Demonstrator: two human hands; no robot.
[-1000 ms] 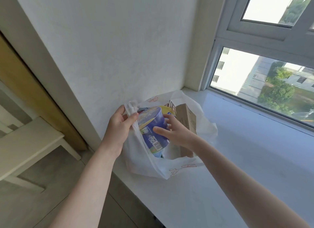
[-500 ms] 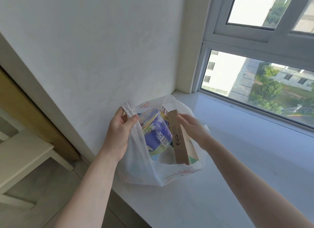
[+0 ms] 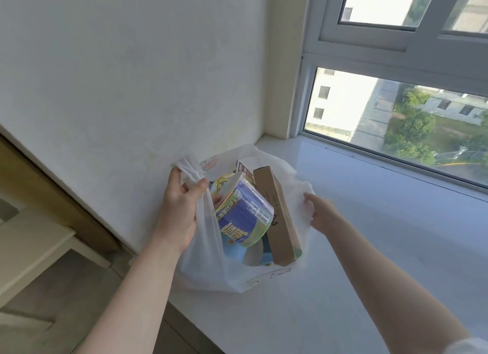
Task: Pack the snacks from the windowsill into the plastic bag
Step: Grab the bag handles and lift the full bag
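**Snacks in the bag at the sill's left end**

A thin white plastic bag (image 3: 208,271) with faint red print sits at the left end of the white windowsill (image 3: 369,248), close to its front edge and beside the white side wall (image 3: 132,89). The mouth of the bag is open.

Inside, a round snack tub with a blue and yellow-green label (image 3: 244,219) lies tilted, lid towards the wall. Just to its right, touching it, a long brown cardboard box (image 3: 278,221) stands on edge and leans back. The top of a darker brown carton (image 3: 243,167) shows behind both.

The left hand (image 3: 179,211) grips the bag's left handle. Thumb and fingers are curled round the bunched plastic, which stands up above the fist.

The right hand (image 3: 322,212) is at the bag's right rim, its fingers drawn together against the plastic. It is blurred, so I cannot tell if it pinches the rim or only touches it.

The sill runs on to the right under the grey-framed window (image 3: 396,63). A pale wooden table (image 3: 31,250) stands low on the left.
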